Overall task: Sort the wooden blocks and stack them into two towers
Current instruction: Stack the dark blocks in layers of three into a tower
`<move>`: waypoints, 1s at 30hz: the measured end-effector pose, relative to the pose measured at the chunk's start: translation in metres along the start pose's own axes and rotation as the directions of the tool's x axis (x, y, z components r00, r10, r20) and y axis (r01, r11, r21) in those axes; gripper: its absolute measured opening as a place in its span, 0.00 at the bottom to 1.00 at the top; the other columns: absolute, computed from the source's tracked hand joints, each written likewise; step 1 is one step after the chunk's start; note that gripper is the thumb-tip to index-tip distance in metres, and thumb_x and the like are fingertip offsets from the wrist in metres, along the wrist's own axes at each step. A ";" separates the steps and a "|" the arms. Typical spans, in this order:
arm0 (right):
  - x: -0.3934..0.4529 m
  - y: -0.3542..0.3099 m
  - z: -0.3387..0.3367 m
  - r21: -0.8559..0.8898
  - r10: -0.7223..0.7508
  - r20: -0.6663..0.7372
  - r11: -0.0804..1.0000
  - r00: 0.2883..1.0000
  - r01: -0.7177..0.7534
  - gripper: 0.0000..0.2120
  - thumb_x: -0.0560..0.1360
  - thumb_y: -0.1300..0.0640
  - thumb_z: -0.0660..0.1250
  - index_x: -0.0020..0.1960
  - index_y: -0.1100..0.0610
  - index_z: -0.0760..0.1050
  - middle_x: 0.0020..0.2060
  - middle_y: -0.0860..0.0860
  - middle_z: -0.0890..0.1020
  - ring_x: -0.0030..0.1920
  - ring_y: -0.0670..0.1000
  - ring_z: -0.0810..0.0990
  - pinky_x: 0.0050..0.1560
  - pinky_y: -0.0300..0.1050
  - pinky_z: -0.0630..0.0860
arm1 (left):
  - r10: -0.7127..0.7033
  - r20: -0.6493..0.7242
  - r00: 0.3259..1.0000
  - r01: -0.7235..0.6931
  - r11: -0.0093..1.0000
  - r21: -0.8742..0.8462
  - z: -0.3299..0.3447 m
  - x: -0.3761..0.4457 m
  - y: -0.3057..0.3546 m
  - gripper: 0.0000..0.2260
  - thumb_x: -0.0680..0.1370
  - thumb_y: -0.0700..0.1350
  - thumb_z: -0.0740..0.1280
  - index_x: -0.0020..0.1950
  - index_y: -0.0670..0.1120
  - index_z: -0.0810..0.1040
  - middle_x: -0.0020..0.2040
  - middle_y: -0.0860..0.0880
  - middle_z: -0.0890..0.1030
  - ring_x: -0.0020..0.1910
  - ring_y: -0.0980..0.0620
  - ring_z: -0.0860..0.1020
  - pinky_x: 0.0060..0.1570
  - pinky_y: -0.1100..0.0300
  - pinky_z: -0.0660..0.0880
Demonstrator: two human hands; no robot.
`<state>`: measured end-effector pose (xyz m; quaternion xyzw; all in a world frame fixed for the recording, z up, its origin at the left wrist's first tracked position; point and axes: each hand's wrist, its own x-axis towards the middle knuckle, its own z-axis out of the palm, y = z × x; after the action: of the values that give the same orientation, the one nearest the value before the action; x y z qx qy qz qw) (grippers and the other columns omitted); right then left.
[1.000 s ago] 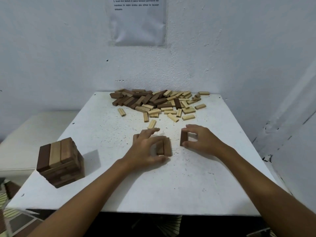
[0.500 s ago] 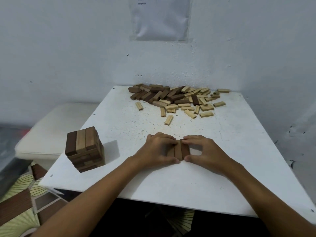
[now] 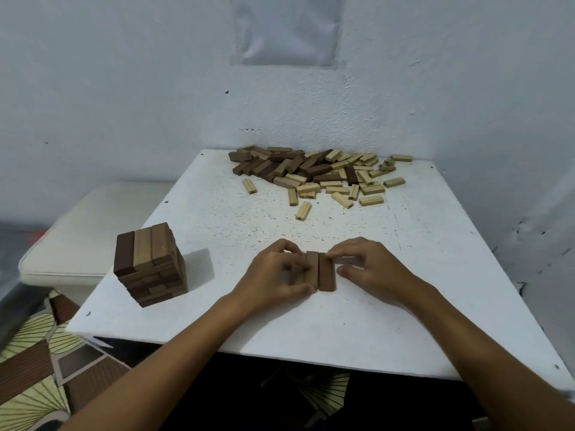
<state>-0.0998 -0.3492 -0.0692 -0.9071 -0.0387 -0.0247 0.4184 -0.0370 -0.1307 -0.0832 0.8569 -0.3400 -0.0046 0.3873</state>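
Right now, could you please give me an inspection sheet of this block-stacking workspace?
Surface: white table, speckled with dark flecks, set against a white wall.
Job's things: finished tower at the near left corner; row of blocks lying side by side at centre; loose pile of dark and light blocks at the far edge.
Clutter: nothing seen.
Hands: left hand and right hand press the row from either side, fingers curled round its ends.
Cables: nothing seen.
Surroundings: paper sheet on the wall; cream cushion to the left; patterned floor below.
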 end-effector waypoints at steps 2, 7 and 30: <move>0.001 0.000 0.005 -0.032 -0.030 -0.029 0.999 0.999 0.029 0.12 0.72 0.64 0.72 0.53 0.51 0.83 0.49 0.43 0.81 0.54 0.43 0.77 0.58 0.47 0.77 | 0.006 0.031 0.999 -0.005 1.000 -0.026 -0.003 0.003 0.003 0.17 0.65 0.51 0.73 0.52 0.50 0.85 0.53 0.56 0.78 0.51 0.61 0.76 0.50 0.62 0.74; -0.006 -0.004 0.016 -0.145 -0.088 -0.119 0.987 0.989 0.071 0.07 0.70 0.57 0.75 0.47 0.51 0.82 0.43 0.44 0.81 0.51 0.44 0.74 0.53 0.48 0.74 | 0.009 0.130 0.991 -0.005 1.000 -0.027 -0.010 0.010 0.001 0.29 0.63 0.62 0.74 0.60 0.51 0.81 0.59 0.56 0.78 0.59 0.60 0.75 0.59 0.59 0.73; 0.018 -0.054 0.065 0.729 0.388 -0.339 0.684 0.857 -0.021 0.28 0.80 0.38 0.51 0.78 0.46 0.55 0.76 0.44 0.59 0.73 0.41 0.58 0.71 0.41 0.57 | -0.542 -0.115 0.832 0.155 0.427 -0.891 0.016 0.012 0.031 0.19 0.84 0.55 0.50 0.73 0.52 0.67 0.69 0.50 0.73 0.71 0.54 0.68 0.72 0.57 0.62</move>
<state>-0.0862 -0.2643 -0.0691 -0.6425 0.1619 -0.1778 0.7276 -0.0498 -0.1630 -0.0712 0.5866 -0.0187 -0.0843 0.8053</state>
